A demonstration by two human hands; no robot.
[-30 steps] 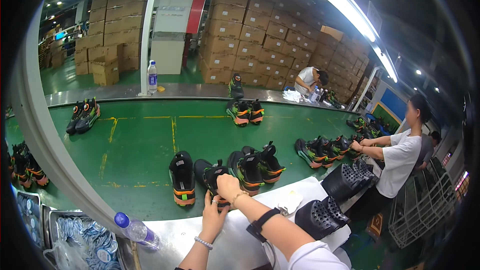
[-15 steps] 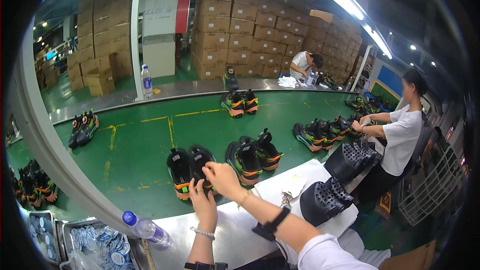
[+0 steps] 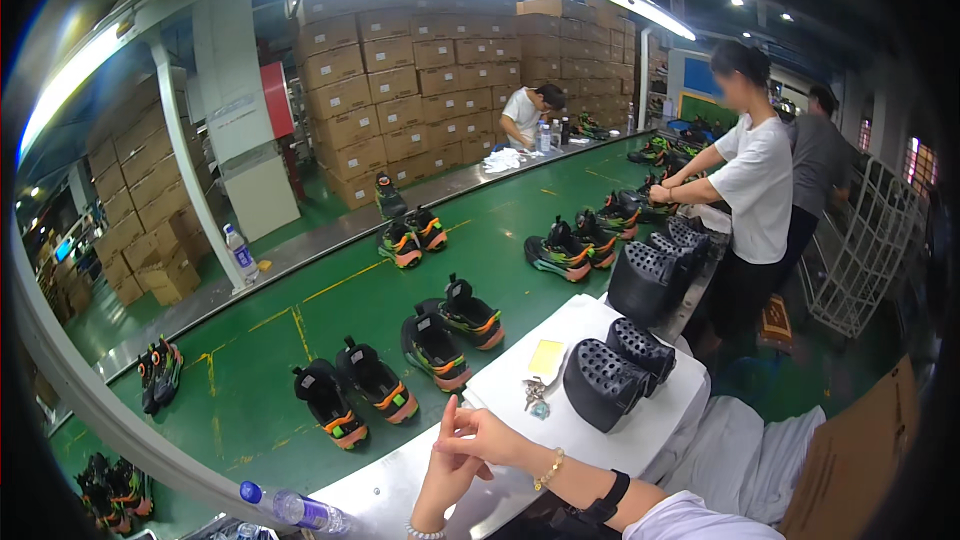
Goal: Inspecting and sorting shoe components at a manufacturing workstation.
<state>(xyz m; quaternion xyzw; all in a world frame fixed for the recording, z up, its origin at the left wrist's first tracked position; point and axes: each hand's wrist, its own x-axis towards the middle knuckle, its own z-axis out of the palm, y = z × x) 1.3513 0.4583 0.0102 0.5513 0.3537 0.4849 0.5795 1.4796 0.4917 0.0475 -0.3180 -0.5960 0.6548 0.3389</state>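
Observation:
My left hand (image 3: 445, 475) is raised over the near edge of the metal table, with one finger stretched upward. Against it, my right hand (image 3: 488, 437) has its fingers bent and pressed together; whether anything small is between them is too fine to see. Neither hand touches a shoe. Just beyond them on the green belt stands a pair of black sneakers with orange and green soles, a left-hand shoe (image 3: 328, 402) and a right-hand shoe (image 3: 376, 380). Another pair of the same kind (image 3: 436, 348) stands to their right.
Black perforated clogs (image 3: 605, 380) stand on white sheeting (image 3: 510, 380), beside keys (image 3: 536, 396) and a yellow card (image 3: 546, 356). A water bottle (image 3: 300, 510) lies at the near left. Co-workers (image 3: 755, 160) stand at the right. A metal post (image 3: 110, 390) curves down the left.
Both hands have left the sneaker and come back toward me, now touching each other. The view has turned right, and the near pair of sneakers stands slightly apart.

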